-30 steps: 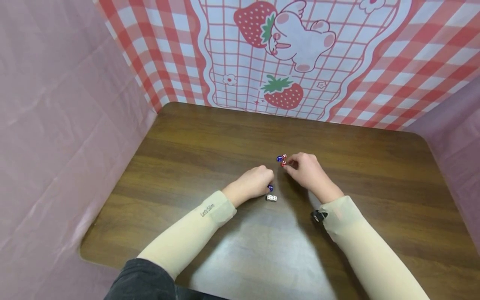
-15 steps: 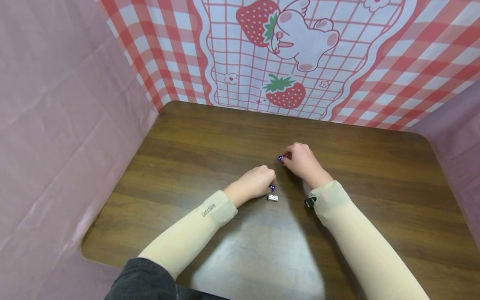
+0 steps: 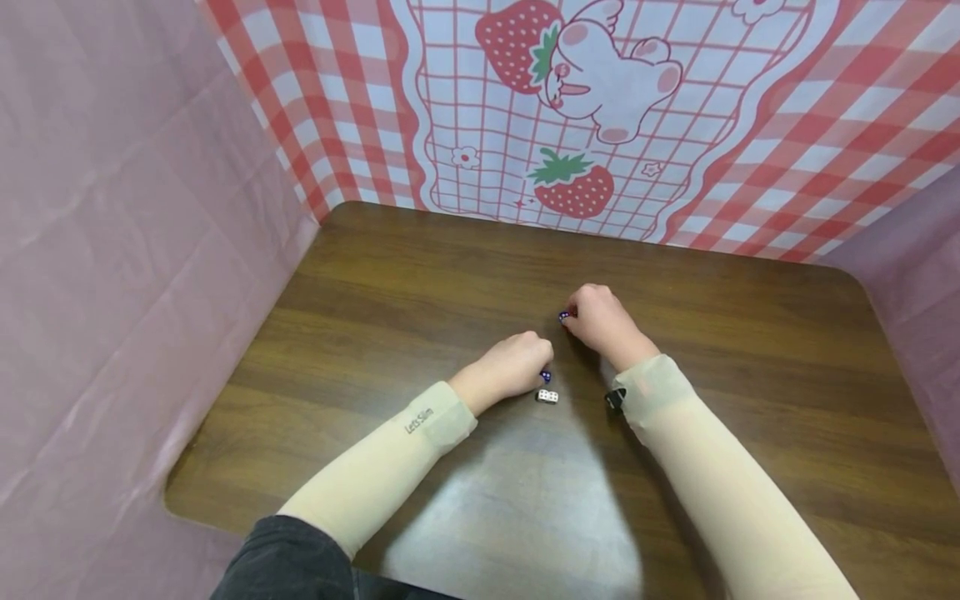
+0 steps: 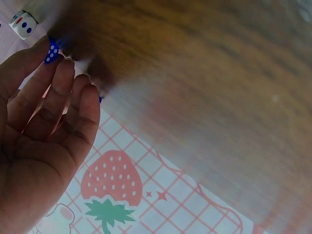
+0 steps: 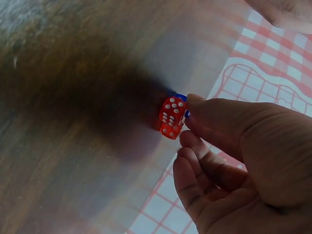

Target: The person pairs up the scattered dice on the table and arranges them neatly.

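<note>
My left hand (image 3: 514, 364) pinches a blue die (image 4: 52, 50) between thumb and index finger, low over the table. Two white dice (image 3: 547, 397) lie side by side just in front of it; one white die (image 4: 23, 24) shows clearly in the left wrist view. Farther back, my right hand (image 3: 602, 319) has its thumb and index fingertips on a second blue die (image 5: 181, 97). Two red dice touch it in the right wrist view, an upper red die (image 5: 172, 106) and a lower red die (image 5: 168, 130). From the head, the right fingers mostly hide the red ones.
The brown wooden table (image 3: 420, 283) spreads around both hands. A checked cloth with strawberry prints (image 3: 573, 192) hangs behind its far edge. Pink cloth (image 3: 150, 208) stands along the left side, and more hangs on the right.
My right hand has moved slightly left and away from me, closing in over the red and blue dice and covering the red ones. The left hand stays in place with its blue die.
</note>
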`<state>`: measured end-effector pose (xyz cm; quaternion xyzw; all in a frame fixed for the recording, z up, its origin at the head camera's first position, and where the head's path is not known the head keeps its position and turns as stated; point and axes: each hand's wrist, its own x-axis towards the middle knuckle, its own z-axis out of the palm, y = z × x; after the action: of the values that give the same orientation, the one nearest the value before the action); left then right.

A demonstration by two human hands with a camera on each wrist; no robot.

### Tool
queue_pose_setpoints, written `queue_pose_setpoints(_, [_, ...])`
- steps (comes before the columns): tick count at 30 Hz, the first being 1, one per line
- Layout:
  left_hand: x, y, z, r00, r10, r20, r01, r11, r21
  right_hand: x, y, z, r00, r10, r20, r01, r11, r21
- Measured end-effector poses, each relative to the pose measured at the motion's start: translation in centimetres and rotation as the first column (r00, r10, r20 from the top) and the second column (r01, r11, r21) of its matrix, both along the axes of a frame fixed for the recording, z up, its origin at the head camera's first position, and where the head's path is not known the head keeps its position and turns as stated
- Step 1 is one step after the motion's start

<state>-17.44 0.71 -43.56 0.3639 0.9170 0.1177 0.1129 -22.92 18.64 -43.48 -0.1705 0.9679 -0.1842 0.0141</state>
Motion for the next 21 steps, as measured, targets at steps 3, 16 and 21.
queue_pose_setpoints(3, [0.0,0.0,0.0,1.000,0.002,0.002,-0.002,1.000,0.001,0.0,0.0,-0.1,1.000,0.005,0.005,-0.005,1.000,0.006])
queue_pose_setpoints(16, [-0.1,0.0,-0.1,1.000,-0.004,-0.018,0.004,1.000,0.007,0.6,-0.8,-0.1,0.998,0.067,-0.019,-0.067,0.998,0.020])
queue_pose_setpoints(21, [-0.2,-0.1,-0.2,1.000,-0.014,-0.023,0.014,1.000,0.014,1.1,-1.2,0.1,0.995,0.099,-0.027,-0.098,0.995,0.032])
